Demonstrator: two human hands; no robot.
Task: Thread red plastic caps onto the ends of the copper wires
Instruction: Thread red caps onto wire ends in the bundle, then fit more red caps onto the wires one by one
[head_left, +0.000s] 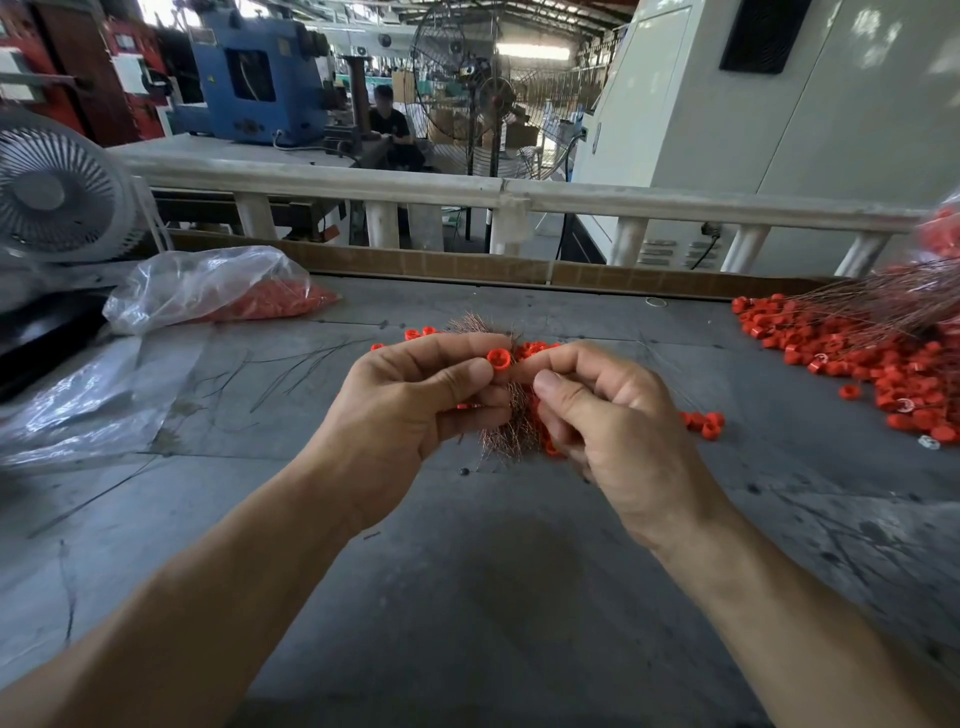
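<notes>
Over the middle of the grey table (467, 597), the left hand (410, 410) pinches 1 red plastic cap (500, 359) between thumb and forefinger, its open end facing the camera. The right hand (618, 421) has its fingers closed narrow around a bundle of copper wires (511, 415), with more caps held against the palm. A large heap of loose red caps (878, 364) lies at the right edge under long copper wires (883, 301). A clear plastic bag of caps (218, 291) sits near the far left corner.

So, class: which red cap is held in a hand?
The cap pinched at the left hand's fingertips, raised above the table; the others lie loose or bagged.
</notes>
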